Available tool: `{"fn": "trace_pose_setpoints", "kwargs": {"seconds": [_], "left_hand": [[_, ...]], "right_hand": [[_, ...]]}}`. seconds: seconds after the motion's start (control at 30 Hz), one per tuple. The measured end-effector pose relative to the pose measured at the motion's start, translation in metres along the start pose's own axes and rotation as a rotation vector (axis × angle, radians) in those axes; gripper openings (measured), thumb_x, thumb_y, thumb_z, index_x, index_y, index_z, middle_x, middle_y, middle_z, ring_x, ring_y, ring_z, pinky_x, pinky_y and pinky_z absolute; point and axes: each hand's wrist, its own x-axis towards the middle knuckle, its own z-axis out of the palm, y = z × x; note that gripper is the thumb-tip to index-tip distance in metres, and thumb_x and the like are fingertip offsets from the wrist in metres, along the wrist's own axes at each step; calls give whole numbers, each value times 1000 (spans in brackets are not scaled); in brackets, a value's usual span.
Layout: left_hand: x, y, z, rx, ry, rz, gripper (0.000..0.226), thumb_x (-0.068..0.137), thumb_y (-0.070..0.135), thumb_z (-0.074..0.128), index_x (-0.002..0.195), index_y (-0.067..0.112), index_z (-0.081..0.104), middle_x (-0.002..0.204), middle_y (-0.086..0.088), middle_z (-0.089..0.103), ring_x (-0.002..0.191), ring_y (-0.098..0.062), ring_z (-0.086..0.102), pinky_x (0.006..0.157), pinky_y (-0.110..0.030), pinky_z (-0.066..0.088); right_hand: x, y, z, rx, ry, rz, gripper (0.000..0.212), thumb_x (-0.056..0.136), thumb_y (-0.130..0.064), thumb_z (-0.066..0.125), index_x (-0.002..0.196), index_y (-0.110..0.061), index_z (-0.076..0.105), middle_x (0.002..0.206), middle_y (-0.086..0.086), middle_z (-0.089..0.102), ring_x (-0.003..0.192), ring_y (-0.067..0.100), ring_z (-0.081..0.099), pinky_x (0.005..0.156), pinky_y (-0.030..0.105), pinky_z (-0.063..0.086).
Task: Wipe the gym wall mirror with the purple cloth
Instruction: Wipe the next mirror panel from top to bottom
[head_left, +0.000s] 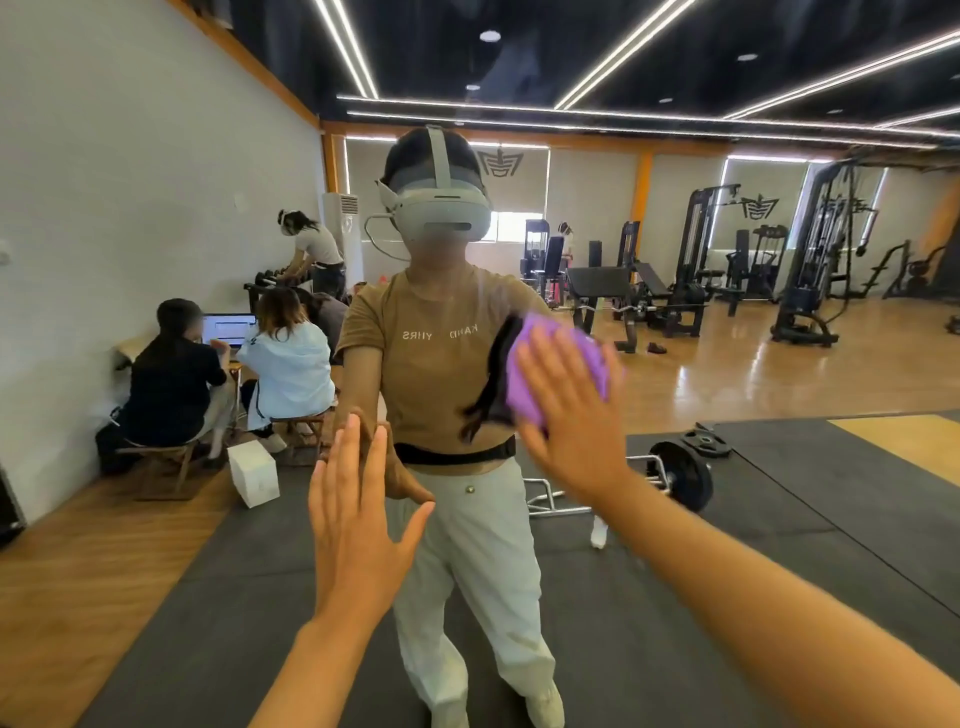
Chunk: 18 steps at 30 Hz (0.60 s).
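While the right hand (569, 400) lies flat with straight, spread fingers, its palm presses the purple cloth (558, 364) against the gym wall mirror (779, 364); nothing is curled or pinched. Cloth sits under the palm, bulging out at 12 and 1 o'clock of the hand; a black strip of fabric (493, 379) hangs at its 9 o'clock edge. Left hand (358, 519) is also flat on the glass, fingers straight and together, thumb out toward 2 o'clock, carrying nothing, meeting its own reflection fingertip to fingertip.

Reflection of the wearer (447, 395) fills the mirror centre: white headset, tan T-shirt, pale trousers, black waist strap. Shirt print reads mirrored, roughly "KAHD" and "YHRS"; exact letters uncertain.

Outward in the reflection:
- 9 o'clock: two seated people (234, 374) at one open laptop (228, 328); one white box (253, 473) on the floor beside them.
- 10 o'clock: one person bent over a dumbbell rack (270, 283); one white standing air conditioner (343, 228).
- 4 o'clock of the cloth: one barbell plate (685, 475) on black mats.
- 2 to 3 o'clock: several black weight machines (810, 260), count unclear.
- Two dark crest logos (500, 163) on the far wall, no legible text.
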Motion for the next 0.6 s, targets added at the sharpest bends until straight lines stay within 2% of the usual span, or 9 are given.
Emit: {"fn": "trace_pose_setpoints", "kwargs": {"seconds": [0.07, 0.17, 0.27, 0.33, 0.4, 0.47, 0.53, 0.6], "left_hand": [[1, -3, -1, 7, -10, 18, 92, 85, 57, 52, 157, 12, 19, 166, -6, 1, 153, -20, 1, 123, -33, -3], [0, -7, -4, 6, -46, 48, 99, 83, 44, 75, 157, 15, 16, 166, -3, -1, 153, -18, 0, 122, -31, -5], [1, -11, -10, 32, -82, 73, 107, 76, 36, 81, 158, 17, 15, 166, -3, -1, 152, -15, -1, 121, -29, -5], [2, -14, -13, 42, -86, 78, 107, 75, 37, 82, 158, 17, 17, 166, -2, 0, 152, -12, -2, 121, -27, -5], [2, -16, -13, 47, -65, 91, 103, 79, 39, 80, 157, 17, 18, 166, -3, 2, 152, -13, -1, 120, -29, -3], [0, -17, -11, 68, -30, 95, 93, 85, 49, 67, 157, 17, 17, 166, -4, 2, 153, -18, 3, 121, -34, -1], [-1, -18, -9, 76, -19, 46, 92, 83, 59, 51, 157, 17, 17, 166, -6, 0, 153, -24, 3, 121, -38, -2], [-2, -21, -9, 80, -19, 7, 96, 80, 64, 46, 157, 15, 18, 166, -8, 0, 153, -26, 2, 121, -38, -4]], "right_hand": [[-42, -18, 13, -35, -113, -228, 64, 101, -44, 34, 159, -24, 18, 168, -5, 4, 155, 18, 11, 123, 52, -1], [-87, -21, 22, -124, -283, -536, 65, 101, -46, 33, 160, -24, 16, 168, -5, 7, 155, 16, 8, 124, 50, -5], [-80, -8, 19, -142, -380, -779, 70, 100, -46, 35, 160, -24, 7, 167, -8, 6, 155, 13, 0, 124, 45, -10], [-51, 4, 13, -137, -360, -834, 69, 100, -48, 35, 160, -24, 9, 166, -8, 7, 154, 12, -3, 124, 44, -10], [-7, 14, 3, -112, -259, -698, 69, 97, -52, 37, 158, -25, 16, 165, -8, 13, 154, 11, 0, 124, 45, -7], [44, 24, -12, -95, -123, -466, 71, 96, -52, 38, 157, -24, 14, 164, -5, 17, 154, 13, 6, 124, 47, -7], [85, 30, -27, -82, -8, -242, 68, 99, -49, 36, 158, -18, 18, 164, 3, 20, 153, 22, 18, 124, 49, -5], [111, 28, -33, -40, 122, -41, 65, 102, -46, 34, 156, -9, 28, 163, 11, 27, 151, 28, 24, 124, 49, -1]]}}
